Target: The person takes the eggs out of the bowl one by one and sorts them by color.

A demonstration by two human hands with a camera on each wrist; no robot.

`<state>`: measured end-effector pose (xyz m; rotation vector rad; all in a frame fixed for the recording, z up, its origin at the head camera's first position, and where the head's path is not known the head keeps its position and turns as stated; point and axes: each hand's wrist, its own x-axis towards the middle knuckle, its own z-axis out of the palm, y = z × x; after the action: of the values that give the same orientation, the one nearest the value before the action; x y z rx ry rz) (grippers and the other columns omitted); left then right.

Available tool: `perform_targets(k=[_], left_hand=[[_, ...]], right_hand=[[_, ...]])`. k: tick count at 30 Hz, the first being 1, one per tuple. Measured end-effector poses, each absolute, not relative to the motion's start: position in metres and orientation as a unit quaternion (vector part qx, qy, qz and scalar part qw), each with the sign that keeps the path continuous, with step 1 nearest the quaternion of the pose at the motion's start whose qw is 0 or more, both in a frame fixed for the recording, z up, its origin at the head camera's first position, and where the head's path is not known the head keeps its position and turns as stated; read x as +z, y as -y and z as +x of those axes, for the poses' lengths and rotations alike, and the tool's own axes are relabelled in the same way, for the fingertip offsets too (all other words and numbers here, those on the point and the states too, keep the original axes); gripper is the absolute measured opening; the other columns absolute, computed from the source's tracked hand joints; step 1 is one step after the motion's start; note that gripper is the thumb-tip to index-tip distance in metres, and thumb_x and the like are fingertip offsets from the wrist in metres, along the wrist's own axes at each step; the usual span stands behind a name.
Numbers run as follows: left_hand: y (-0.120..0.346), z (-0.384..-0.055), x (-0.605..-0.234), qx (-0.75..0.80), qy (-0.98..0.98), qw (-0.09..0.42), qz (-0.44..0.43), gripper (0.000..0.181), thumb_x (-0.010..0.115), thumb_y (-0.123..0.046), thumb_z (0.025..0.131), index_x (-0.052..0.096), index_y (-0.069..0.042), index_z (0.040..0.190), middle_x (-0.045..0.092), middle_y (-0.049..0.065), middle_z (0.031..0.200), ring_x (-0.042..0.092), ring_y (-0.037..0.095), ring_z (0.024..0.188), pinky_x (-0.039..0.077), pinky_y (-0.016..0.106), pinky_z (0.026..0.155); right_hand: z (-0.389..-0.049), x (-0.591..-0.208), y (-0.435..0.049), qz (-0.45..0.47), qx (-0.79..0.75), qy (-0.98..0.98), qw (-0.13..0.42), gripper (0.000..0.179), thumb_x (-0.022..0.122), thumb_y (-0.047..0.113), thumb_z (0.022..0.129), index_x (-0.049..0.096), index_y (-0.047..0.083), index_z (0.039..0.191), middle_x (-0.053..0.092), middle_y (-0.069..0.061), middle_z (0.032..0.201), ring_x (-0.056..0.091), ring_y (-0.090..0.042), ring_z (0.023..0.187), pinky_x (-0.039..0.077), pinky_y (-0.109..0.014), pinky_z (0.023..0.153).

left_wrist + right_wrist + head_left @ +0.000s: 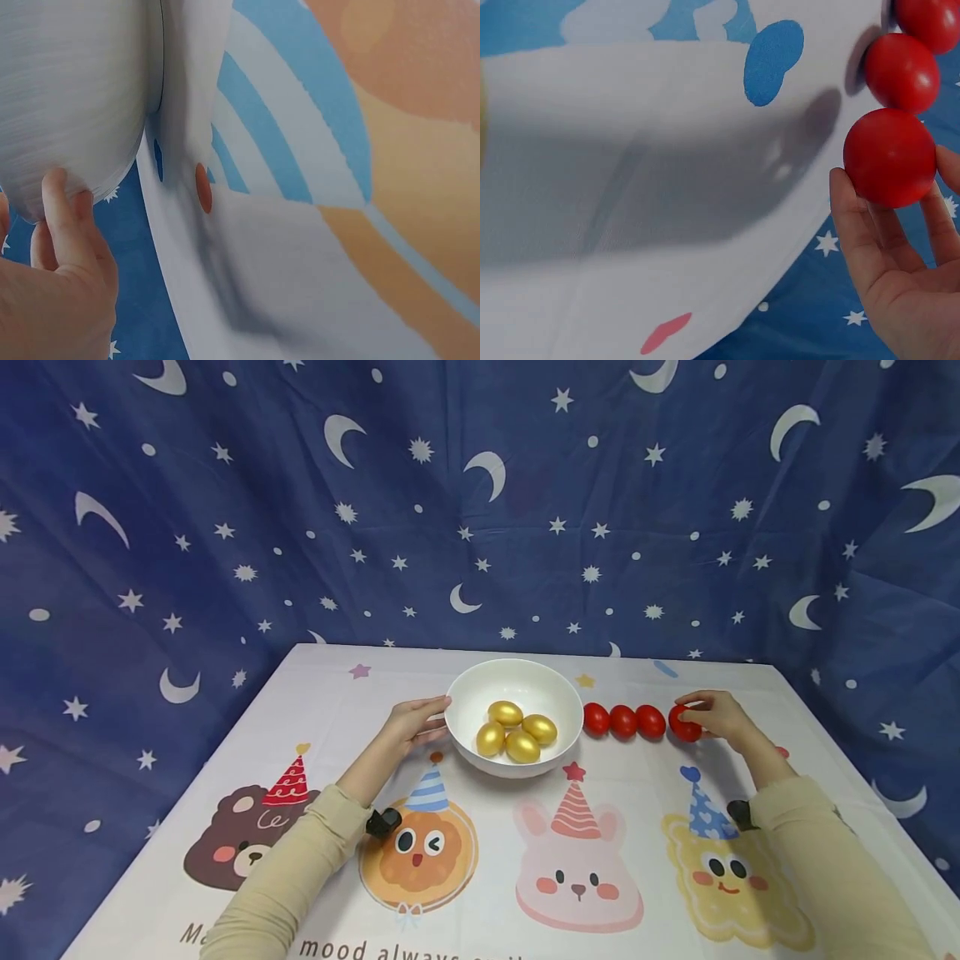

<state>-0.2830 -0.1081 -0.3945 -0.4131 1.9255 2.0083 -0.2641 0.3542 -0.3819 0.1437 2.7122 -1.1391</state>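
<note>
A white bowl (514, 677) stands on the table and contains several shiny golden eggs (522, 746). At its left side, my left hand (416, 721) touches the outer wall near the rim; in the left wrist view, extended fingers (64, 217) rest against the bowl (75, 90). To the right of the bowl, three red eggs (623, 722) lie in a row. My right hand (716, 714) pinches another red egg (684, 725) at the row's right end. The right wrist view shows fingertips around this egg (890, 159), which appears against its neighbour (904, 73).
The white tablecloth (480, 860) carries printed cartoon figures with party hats and some lettering. Behind the table hangs a blue curtain (480, 527) with moons and stars. Dark wrist devices (383, 822) sit beneath both sleeves.
</note>
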Motion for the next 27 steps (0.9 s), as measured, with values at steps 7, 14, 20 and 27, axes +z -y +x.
perform_targets(k=[7, 14, 20, 27], left_hand=[[0.106, -0.282, -0.394, 0.703, -0.675, 0.164, -0.153, 0.050, 0.066, -0.033, 0.089, 0.056, -0.004, 0.129, 0.057, 0.013, 0.126, 0.064, 0.010, 0.079, 0.060, 0.018, 0.072], [0.106, -0.282, -0.393, 0.695, -0.686, 0.163, -0.142, 0.047, 0.067, -0.025, 0.088, 0.055, -0.007, 0.131, 0.057, 0.013, 0.126, 0.064, 0.010, 0.082, 0.060, 0.018, 0.073], [0.107, -0.282, -0.394, 0.695, -0.687, 0.162, -0.136, 0.045, 0.067, -0.018, 0.088, 0.055, -0.005, 0.130, 0.058, 0.014, 0.127, 0.066, 0.013, 0.087, 0.061, 0.019, 0.073], [0.106, -0.283, -0.396, 0.695, -0.688, 0.154, -0.142, 0.043, 0.068, -0.017, 0.087, 0.058, -0.006, 0.127, 0.060, 0.014, 0.125, 0.066, 0.011, 0.082, 0.061, 0.020, 0.072]], right_hand=[[-0.275, -0.386, -0.359, 0.051, -0.377, -0.918, 0.114, 0.048, 0.052, 0.015, 0.094, 0.041, -0.011, 0.132, 0.039, -0.039, 0.130, 0.049, -0.043, 0.107, 0.058, -0.046, 0.087], [-0.283, -0.392, -0.361, 0.064, -0.377, -0.914, 0.134, 0.048, 0.053, 0.015, 0.094, 0.040, -0.011, 0.133, 0.038, -0.037, 0.130, 0.049, -0.040, 0.106, 0.061, -0.038, 0.081], [-0.285, -0.394, -0.358, 0.070, -0.385, -0.908, 0.149, 0.048, 0.052, 0.014, 0.094, 0.040, -0.011, 0.133, 0.038, -0.037, 0.130, 0.048, -0.041, 0.108, 0.060, -0.042, 0.085], [-0.287, -0.391, -0.358, 0.067, -0.383, -0.907, 0.164, 0.048, 0.050, 0.014, 0.095, 0.038, -0.012, 0.133, 0.038, -0.037, 0.128, 0.050, -0.039, 0.105, 0.058, -0.046, 0.087]])
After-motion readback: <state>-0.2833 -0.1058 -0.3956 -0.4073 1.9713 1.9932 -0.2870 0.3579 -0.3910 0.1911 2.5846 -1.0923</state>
